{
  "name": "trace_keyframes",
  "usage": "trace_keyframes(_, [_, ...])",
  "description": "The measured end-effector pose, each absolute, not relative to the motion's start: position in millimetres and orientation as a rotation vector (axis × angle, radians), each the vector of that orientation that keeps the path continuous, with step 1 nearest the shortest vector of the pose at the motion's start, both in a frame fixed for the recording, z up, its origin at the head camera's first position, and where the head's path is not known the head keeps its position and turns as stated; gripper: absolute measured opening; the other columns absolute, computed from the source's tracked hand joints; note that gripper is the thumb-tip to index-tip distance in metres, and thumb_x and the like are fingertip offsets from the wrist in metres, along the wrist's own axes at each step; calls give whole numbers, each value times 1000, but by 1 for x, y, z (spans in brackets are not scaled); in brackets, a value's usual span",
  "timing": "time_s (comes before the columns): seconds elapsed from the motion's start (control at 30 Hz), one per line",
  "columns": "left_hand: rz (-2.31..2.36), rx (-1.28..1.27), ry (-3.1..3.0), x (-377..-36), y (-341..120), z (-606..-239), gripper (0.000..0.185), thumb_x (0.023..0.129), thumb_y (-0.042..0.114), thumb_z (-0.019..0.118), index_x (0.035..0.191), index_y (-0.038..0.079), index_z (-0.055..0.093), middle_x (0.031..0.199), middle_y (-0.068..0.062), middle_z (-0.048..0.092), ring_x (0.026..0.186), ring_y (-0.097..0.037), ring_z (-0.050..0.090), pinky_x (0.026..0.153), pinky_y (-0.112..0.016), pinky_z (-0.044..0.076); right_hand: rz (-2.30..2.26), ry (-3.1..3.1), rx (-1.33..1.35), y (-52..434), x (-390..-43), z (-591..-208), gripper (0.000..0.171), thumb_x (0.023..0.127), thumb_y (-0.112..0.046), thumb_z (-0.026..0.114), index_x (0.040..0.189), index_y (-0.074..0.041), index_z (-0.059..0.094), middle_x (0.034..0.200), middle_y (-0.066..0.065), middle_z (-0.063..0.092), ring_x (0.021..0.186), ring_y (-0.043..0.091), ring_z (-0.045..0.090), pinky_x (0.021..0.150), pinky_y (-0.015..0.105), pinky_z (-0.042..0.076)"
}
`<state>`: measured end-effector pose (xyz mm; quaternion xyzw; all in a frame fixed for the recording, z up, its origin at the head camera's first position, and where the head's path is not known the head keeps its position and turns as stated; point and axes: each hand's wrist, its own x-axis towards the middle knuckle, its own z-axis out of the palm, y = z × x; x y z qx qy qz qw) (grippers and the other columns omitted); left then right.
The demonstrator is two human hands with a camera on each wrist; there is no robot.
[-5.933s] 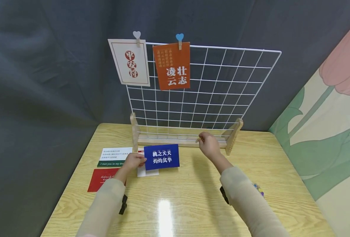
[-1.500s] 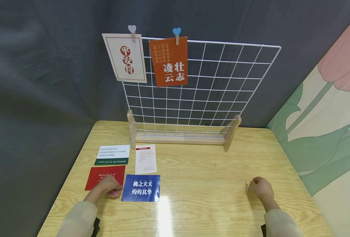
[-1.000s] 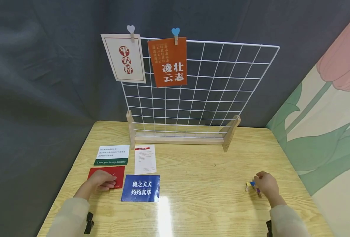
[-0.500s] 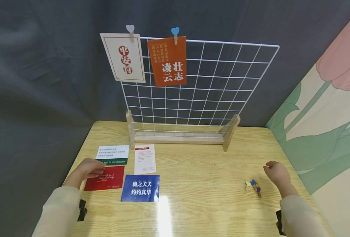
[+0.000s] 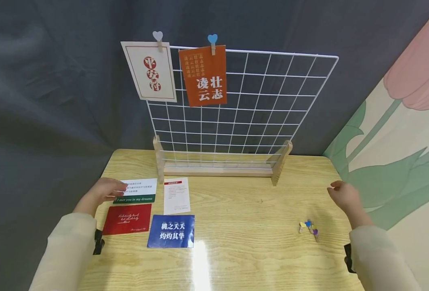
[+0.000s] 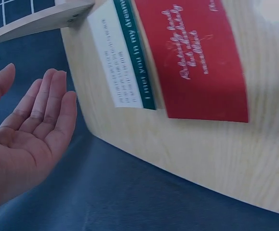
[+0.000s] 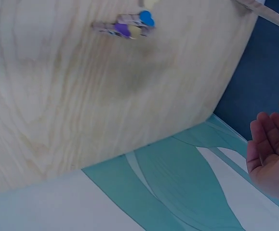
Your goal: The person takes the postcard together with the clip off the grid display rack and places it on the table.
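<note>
Hovering at table's 9 o'clock edge, left hand (image 5: pixel 99 193) was relaxed, empty, fingertips over white-and-green printed card (image 5: pixel 136 190); red card (image 5: pixel 127 218) and blue card (image 5: pixel 171 230) lay flat toward 6. Right hand (image 5: pixel 345 197) hung loose, empty, 1 o'clock of small heart-topped wooden clips (image 5: pixel 308 228).

Left wrist: palm (image 6: pixel 21 130) spread off pale wooden table (image 6: pixel 211 159) edge, gripping nothing.

Right wrist: fingers (image 7: pixel 269 144) slack, clips (image 7: pixel 125 26) well apart.
</note>
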<state>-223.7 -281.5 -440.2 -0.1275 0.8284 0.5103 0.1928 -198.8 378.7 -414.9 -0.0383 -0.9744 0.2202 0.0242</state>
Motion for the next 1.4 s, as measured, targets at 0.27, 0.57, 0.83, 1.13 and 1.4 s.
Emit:
trace_keyframes(0.27, [1454, -304, 2364, -233, -278, -421, 55, 84, 25, 56, 120, -14, 37, 120, -29, 40, 106, -39, 44, 88, -48, 34, 646, -2963, -99, 380, -209, -395, 35, 86, -14, 42, 101, 17, 48, 93, 35, 51, 81, 45, 49, 62, 48, 42])
trace_keyframes(0.57, [1572, -153, 2333, -273, -306, -438, 56, 77, 29, 65, 118, -4, 47, 116, -21, 48, 99, -32, 51, 84, -48, 38, 610, -2913, -74, 377, -220, -365, 33, 85, -14, 42, 99, 16, 49, 91, 34, 52, 79, 45, 50, 61, 48, 41])
trace_keyframes(0.83, [1556, -126, 2399, -351, -350, -501, 44, 79, 35, 61, 116, 13, 55, 112, -4, 55, 92, -19, 57, 75, -46, 44, 577, -2909, -92, 376, -229, -337, 36, 87, -18, 39, 104, 13, 47, 97, 34, 50, 86, 47, 46, 66, 50, 39])
trace_keyframes(1.13, [1501, -78, 2480, -274, -259, -362, 55, 83, 31, 56, 121, -7, 42, 122, -22, 43, 108, -31, 45, 89, -44, 35, 557, -2899, -104, 369, -242, -304, 38, 88, -21, 37, 106, 12, 45, 100, 33, 48, 87, 46, 45, 67, 51, 37])
trace_keyframes(1.4, [1543, -60, 2475, -271, -242, -331, 52, 85, 25, 55, 122, -8, 40, 124, -23, 42, 108, -27, 46, 91, -41, 34, 574, -2838, -109, 368, -247, -285, 39, 87, -20, 36, 106, 12, 46, 99, 33, 49, 86, 44, 46, 67, 51, 38])
